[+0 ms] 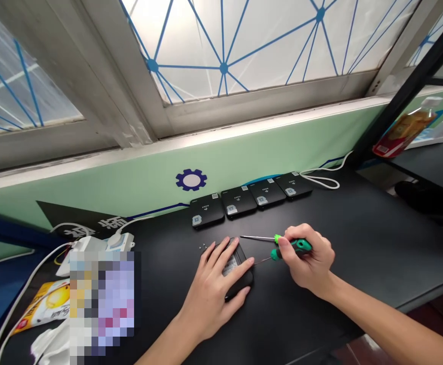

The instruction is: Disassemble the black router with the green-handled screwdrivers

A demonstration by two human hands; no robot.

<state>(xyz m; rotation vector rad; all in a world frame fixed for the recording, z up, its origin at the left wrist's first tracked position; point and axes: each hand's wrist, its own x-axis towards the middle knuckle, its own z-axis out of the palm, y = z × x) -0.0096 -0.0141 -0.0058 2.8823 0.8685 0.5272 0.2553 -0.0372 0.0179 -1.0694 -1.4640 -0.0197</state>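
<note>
Black desk (358, 243) under a window (244, 45) and a green wall, and you're mid-desk. Your left hand (214, 289) is clamped over a small black device (244, 278), fingers spread on top, thumb hooked round its near edge. Your right hand (312, 263) is clenched on a green screwdriver (297, 247), its thin tip angled toward the device's right edge. A second driver (257, 237) juts from the same fist, just above. Tiny screws (203, 247) lie loose just left of your fingertips, and four black boxes (252, 197) line the wall behind.
</note>
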